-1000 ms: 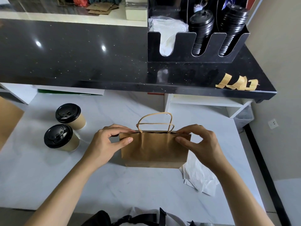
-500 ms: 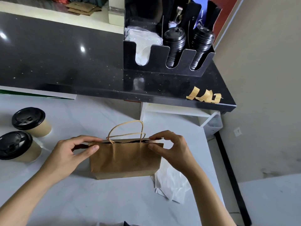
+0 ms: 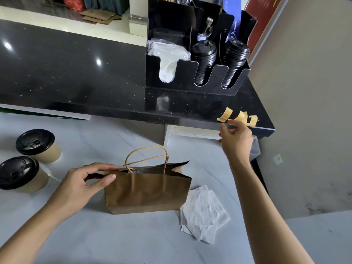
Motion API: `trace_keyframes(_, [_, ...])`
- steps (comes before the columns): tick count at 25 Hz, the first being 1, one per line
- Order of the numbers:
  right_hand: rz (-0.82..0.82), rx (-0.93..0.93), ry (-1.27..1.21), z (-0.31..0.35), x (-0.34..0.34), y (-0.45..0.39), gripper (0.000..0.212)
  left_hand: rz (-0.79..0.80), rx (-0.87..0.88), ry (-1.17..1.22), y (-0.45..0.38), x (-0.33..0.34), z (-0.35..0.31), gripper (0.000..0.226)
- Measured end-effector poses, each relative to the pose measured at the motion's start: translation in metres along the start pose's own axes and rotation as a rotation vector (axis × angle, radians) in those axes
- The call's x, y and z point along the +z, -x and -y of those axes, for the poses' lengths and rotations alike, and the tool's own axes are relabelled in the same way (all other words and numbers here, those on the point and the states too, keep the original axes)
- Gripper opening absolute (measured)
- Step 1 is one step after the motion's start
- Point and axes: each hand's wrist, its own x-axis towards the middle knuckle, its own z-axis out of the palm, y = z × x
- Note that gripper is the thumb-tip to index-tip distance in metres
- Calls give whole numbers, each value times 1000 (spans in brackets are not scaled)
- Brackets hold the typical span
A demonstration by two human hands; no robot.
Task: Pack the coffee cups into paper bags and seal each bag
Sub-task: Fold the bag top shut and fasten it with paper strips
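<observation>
I see my left hand (image 3: 83, 184) pinching the top left edge of the brown paper bag (image 3: 147, 189), which stands upright on the white tabletop (image 3: 114, 235). My right hand (image 3: 236, 140), fingers loosely curled and holding nothing, reaches up to the tape strips (image 3: 238, 118) on the black counter edge. Two lidded coffee cups (image 3: 30, 161) stand left of the bag.

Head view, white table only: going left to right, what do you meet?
Coffee cups → left hand → paper bag → white napkins.
</observation>
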Motion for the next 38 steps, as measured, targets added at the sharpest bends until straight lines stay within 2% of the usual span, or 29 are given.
trace_keyframes(4, [8, -38, 5, 4, 3, -13, 22, 7, 9, 6, 0, -1, 4, 28])
trace_keyframes(9, [-14, -66, -19, 9, -2, -21, 7, -5, 3, 12, 0, -1, 5, 47])
trace_keyframes(15, [-60, -98, -119, 6, -8, -15, 5, 0, -4, 23, 0, 1, 4, 45])
trace_keyframes(18, [-72, -129, -265, 15, -15, -9, 3, 7, -5, 11, 0, 1, 4, 40])
trace_keyframes(22, [-16, -214, -345, 36, -29, 7, 6, 10, -13, 31, -1, 1, 4, 25])
trace_keyframes(26, [49, -333, -368, 53, -40, 62, 7, 3, -8, 38, 1, 2, 2, 28])
trace_keyframes(31, [114, -462, -333, 75, -58, 125, 20, -6, -1, 37, 1, 3, 0, 31])
trace_keyframes(35, [312, -519, -362, 87, -59, 168, 36, 6, 18, -11, 3, 1, -2, 27])
trace_keyframes(38, [493, -609, -402, 89, -44, 204, 39, -27, 42, -28, 4, 2, -3, 23])
